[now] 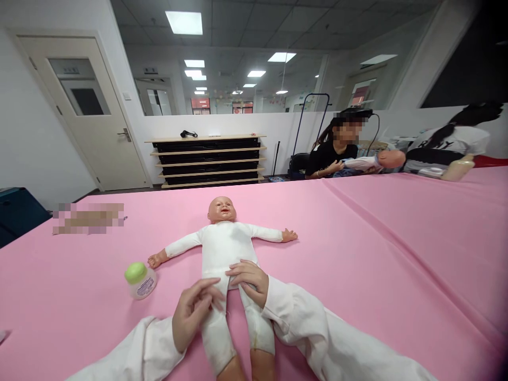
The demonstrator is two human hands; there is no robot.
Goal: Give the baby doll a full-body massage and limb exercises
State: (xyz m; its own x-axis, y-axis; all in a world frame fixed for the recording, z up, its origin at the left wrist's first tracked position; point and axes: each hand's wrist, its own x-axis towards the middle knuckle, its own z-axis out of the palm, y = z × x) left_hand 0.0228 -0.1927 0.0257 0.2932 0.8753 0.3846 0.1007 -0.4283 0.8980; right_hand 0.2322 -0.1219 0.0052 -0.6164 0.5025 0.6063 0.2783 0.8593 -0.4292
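Note:
A baby doll (226,246) with a white cloth body lies on its back on the pink-covered table (337,254), arms spread wide and head away from me. My left hand (193,309) is at the doll's thigh on the left, fingers loosely curved and apart, holding nothing. Across the hip on the other side rests my right hand (251,280), its fingers extended over the white cloth. Near the doll's hand on the left stands a clear jar with a green lid (141,280). The doll's lower feet run out of the picture.
A blurred brown item (89,218) lies at the table's far left. Beyond the table are a black shelf unit (206,161) and a door (83,111). At the far right, a seated person (337,145) holds another doll (391,159), near a bottle (458,168) and a second person.

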